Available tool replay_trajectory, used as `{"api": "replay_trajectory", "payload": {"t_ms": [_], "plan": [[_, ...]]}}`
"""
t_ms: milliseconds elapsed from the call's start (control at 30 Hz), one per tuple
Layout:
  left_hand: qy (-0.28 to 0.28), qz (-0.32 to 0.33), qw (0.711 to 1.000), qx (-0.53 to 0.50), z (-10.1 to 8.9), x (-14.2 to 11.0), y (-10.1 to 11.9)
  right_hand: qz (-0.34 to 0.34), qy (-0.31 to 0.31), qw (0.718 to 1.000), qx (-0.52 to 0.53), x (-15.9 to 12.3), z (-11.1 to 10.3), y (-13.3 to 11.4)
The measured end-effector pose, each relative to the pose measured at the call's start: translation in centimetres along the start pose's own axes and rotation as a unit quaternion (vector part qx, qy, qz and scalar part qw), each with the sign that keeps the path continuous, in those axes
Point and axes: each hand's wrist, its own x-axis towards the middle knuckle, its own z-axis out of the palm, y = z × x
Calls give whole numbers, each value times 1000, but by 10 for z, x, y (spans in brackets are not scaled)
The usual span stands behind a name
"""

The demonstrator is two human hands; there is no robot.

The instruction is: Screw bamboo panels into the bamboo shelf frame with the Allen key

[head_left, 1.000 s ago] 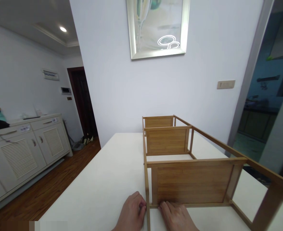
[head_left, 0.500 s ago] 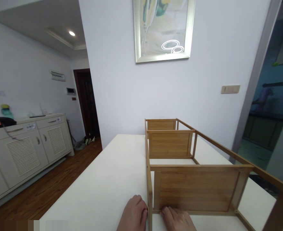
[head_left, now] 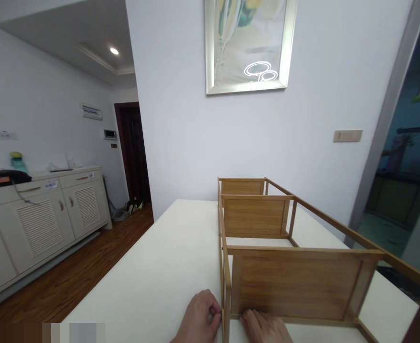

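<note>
A brown wooden shelf frame (head_left: 303, 286) with several panels lies on its side on the white table (head_left: 153, 257), stretching away from me. My left hand (head_left: 201, 315) is at the outer left side of the near end, fingers curled in a pinch against the side rail (head_left: 226, 295). Whatever is between those fingertips is too small or hidden to make out. Inside the frame, my right hand (head_left: 265, 326) grips the lower edge of the nearest panel, its fingers bent over the bottom rail. Its fingertips are partly hidden.
A framed picture (head_left: 249, 88) and a switch plate (head_left: 348, 136) are on the wall beyond the table. White cabinets (head_left: 42, 228) stand at the left, with a bottle (head_left: 18, 163) on top. Through the right doorway, part of a person (head_left: 395, 152) shows.
The camera view has turned slightly left, so the scene sits further right. Both hands stay at the same joint, the left fingers shifting a little. A person has appeared in the doorway.
</note>
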Motion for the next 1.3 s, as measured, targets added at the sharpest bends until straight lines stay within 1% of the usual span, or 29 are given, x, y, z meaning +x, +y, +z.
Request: {"api": "replay_trajectory", "payload": {"t_ms": [100, 200, 400, 500, 633, 700, 833, 967, 1100, 1300], "plan": [[0, -5, 1000, 1, -2, -1, 4, -5, 19, 1000, 4, 2, -2, 0], [4, 5, 1000, 5, -6, -4, 12, -5, 32, 999, 12, 4, -4, -1], [9, 8, 1000, 13, -12, -6, 23, 2, 7, 1000, 24, 4, -6, -4], [11, -8, 1000, 11, -11, -5, 22, 3, 3, 1000, 24, 4, -6, -4], [9, -17, 1000, 6, -8, -3, 13, -1, -5, 1000, 15, 4, -7, -3], [2, -4, 1000, -1, -9, -3, 9, -3, -3, 1000, 11, 4, -8, -3], [-3, 46, 999, -8, -14, -5, 8, 1, 1, 1000, 15, 5, -9, -5], [-13, 70, 997, 30, -14, -7, 10, 1, 7, 1000, 15, 4, -9, -6], [-20, 46, 997, 51, -10, -6, 7, 3, 13, 1000, 9, 5, -10, -6], [-17, 16, 999, 33, -10, -6, 5, 5, 11, 1000, 16, 5, -11, -5]]}}
